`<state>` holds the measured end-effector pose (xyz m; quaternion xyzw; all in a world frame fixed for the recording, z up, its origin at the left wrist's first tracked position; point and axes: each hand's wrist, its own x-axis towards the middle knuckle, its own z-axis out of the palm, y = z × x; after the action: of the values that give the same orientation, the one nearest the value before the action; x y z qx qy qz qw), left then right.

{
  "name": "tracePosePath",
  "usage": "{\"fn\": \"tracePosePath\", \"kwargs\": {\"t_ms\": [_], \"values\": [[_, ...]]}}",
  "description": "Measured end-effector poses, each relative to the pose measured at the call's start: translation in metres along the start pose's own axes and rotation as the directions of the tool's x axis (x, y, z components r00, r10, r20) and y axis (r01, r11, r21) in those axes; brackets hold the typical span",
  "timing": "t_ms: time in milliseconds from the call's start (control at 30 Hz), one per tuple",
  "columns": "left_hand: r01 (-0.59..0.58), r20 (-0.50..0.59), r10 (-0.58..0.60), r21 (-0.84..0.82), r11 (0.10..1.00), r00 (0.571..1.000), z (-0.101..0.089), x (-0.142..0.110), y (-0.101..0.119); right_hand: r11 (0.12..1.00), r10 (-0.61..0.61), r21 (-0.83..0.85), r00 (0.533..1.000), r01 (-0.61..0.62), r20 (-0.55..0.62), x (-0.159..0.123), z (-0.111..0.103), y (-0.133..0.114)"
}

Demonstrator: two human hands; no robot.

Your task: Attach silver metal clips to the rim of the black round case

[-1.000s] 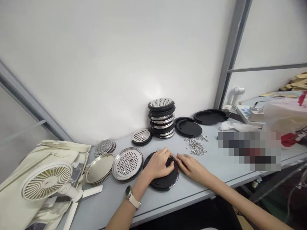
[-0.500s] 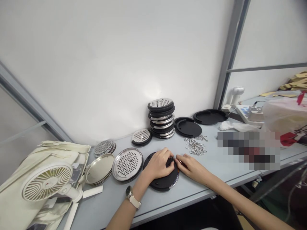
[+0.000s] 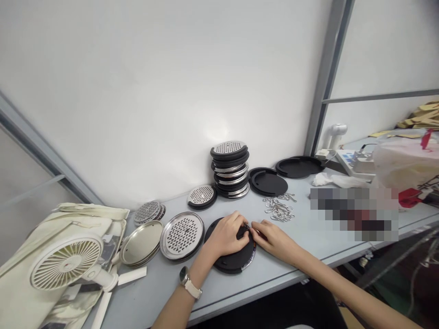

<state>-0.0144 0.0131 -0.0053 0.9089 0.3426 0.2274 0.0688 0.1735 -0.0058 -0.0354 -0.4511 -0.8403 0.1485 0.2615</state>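
A round black disc (image 3: 230,262) lies flat near the table's front edge, a shiny, patterned rim showing on its right side. My left hand (image 3: 230,234), with a watch on the wrist, rests over the disc's upper part, thumb and fingers pinched at its right edge. Just beside it, my right hand (image 3: 274,238) has its fingertips closed at the same edge. Something small, dark and glinting shows between the two hands, too covered to name. To the left, a silver perforated disc (image 3: 181,234) sits on a black one.
Silver plates (image 3: 142,244) and a white fan (image 3: 66,262) are at left. Behind stands a tall stack of black and silver discs (image 3: 229,170). A pile of metal hooks (image 3: 279,209) lies right of centre, with black trays (image 3: 298,167) farther back and a plastic bag (image 3: 406,164) at right.
The hands and the disc hold nearly the same place and pose. Only the camera view has shifted very slightly.
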Motion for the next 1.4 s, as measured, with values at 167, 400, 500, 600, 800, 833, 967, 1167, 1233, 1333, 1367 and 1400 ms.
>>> {"fn": "tracePosePath", "kwargs": {"t_ms": [167, 400, 500, 600, 800, 833, 967, 1167, 1233, 1333, 1367, 1400], "values": [[0.002, -0.002, -0.002, 0.005, 1.0, 1.0, 0.0004, 0.0003, 0.0005, 1.0, 0.012, 0.013, 1.0, -0.011, -0.022, -0.001, -0.0002, -0.0004], [0.002, 0.005, -0.002, 0.009, 1.0, 1.0, -0.0005, 0.0001, 0.0012, 0.999, 0.029, -0.029, 1.0, -0.029, -0.011, -0.0003, 0.0019, 0.0016], [-0.001, 0.009, 0.001, 0.01, 1.0, 1.0, -0.001, 0.0003, 0.0013, 0.998, -0.022, -0.05, 1.0, 0.023, 0.015, 0.0003, 0.0018, 0.0014], [-0.001, 0.005, 0.001, 0.01, 1.0, 1.0, -0.0013, 0.0006, 0.0013, 0.998, -0.033, -0.045, 0.999, 0.034, 0.017, 0.0004, 0.0012, 0.0012], [0.018, -0.007, -0.018, -0.002, 1.0, 1.0, -0.0003, 0.0003, 0.0011, 0.999, -0.027, -0.031, 0.999, 0.028, 0.028, 0.0005, 0.0008, 0.0013], [0.021, -0.01, -0.021, -0.005, 1.0, 1.0, -0.0002, 0.0003, 0.0011, 0.999, -0.027, -0.028, 0.999, 0.028, 0.026, 0.0006, 0.0007, 0.0012], [0.022, -0.013, -0.023, -0.01, 1.0, 1.0, -0.0001, 0.0004, 0.0013, 0.999, -0.025, -0.029, 0.999, 0.026, 0.029, 0.0005, 0.0002, 0.0005], [0.012, -0.005, -0.012, 0.008, 1.0, 1.0, -0.0012, 0.0003, 0.0016, 0.998, -0.028, -0.054, 1.0, 0.029, 0.01, -0.0003, 0.0013, 0.0007], [0.004, 0.001, -0.004, 0.014, 1.0, 1.0, -0.0017, 0.0005, 0.0018, 0.998, -0.027, -0.059, 1.0, 0.027, -0.001, -0.0006, 0.002, 0.0013], [-0.001, 0.003, 0.001, 0.019, 1.0, 1.0, -0.0024, 0.0009, 0.0019, 0.998, -0.026, -0.053, 1.0, 0.026, -0.004, -0.0008, 0.0024, 0.0017], [-0.001, 0.003, 0.001, 0.02, 1.0, 1.0, -0.0025, 0.001, 0.0019, 0.998, -0.026, -0.051, 1.0, 0.026, -0.002, -0.0008, 0.0023, 0.0016], [-0.001, 0.002, 0.001, 0.021, 1.0, 1.0, -0.0026, 0.0011, 0.0018, 0.998, -0.027, -0.051, 1.0, 0.027, 0.003, -0.0007, 0.0019, 0.0014]]}}
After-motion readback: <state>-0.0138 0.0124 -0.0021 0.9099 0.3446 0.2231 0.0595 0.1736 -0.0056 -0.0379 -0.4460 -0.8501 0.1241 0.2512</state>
